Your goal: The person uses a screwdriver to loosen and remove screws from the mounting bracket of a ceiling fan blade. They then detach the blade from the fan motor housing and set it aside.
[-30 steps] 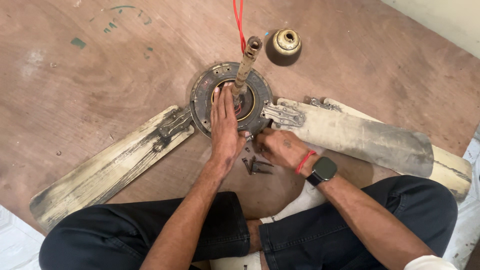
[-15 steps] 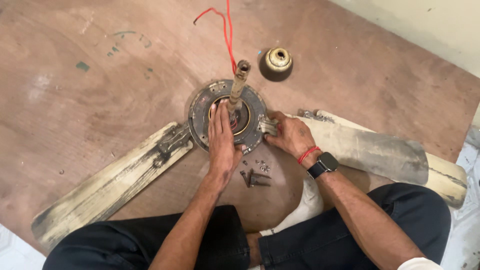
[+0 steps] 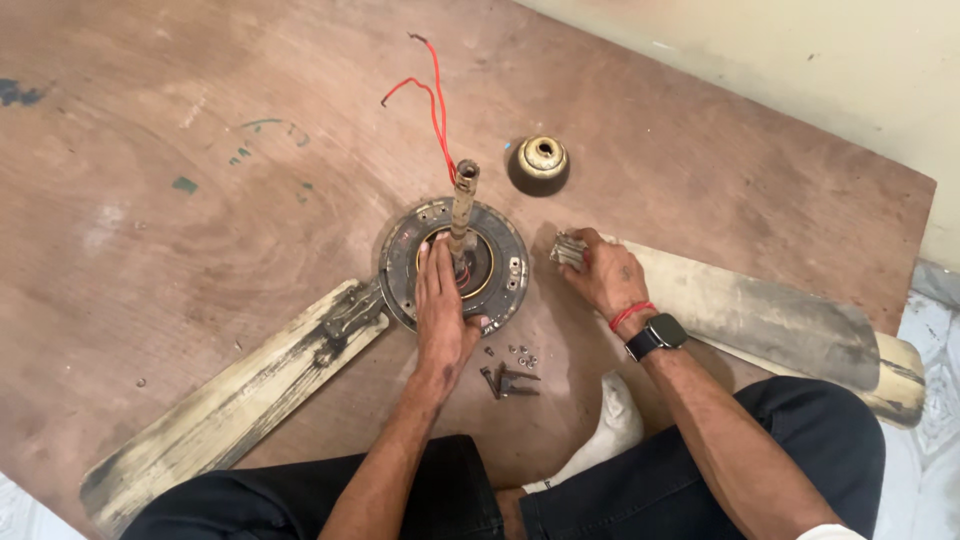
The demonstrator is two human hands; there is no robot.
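The fan blade [image 3: 760, 315] now lies free to the right of the round motor housing [image 3: 455, 265], its metal bracket end [image 3: 568, 250] pulled clear of the rim, whereas 0.5 s ago that end sat against the housing. The right hand [image 3: 605, 278] has moved outward with it and grips the bracket, fingers curled around the metal. The left hand [image 3: 443, 310] stays flat on the housing, fingers together and pressed on its centre beside the upright shaft [image 3: 463, 205]. The housing is dark, worn metal with a brass-coloured inner ring, and sits on a brown wooden board [image 3: 200, 150]. The freed blade is cream with grey grime and overlaps another blade [image 3: 895, 385] beyond it. To the lower left of the housing, 1 blade [image 3: 235, 400] is attached. Red wires [image 3: 432, 100] rise behind the shaft; a brass-topped cap [image 3: 540, 162] stands to the upper right. Loose screws [image 3: 520, 355] and pliers [image 3: 508, 382] lie just below the housing.
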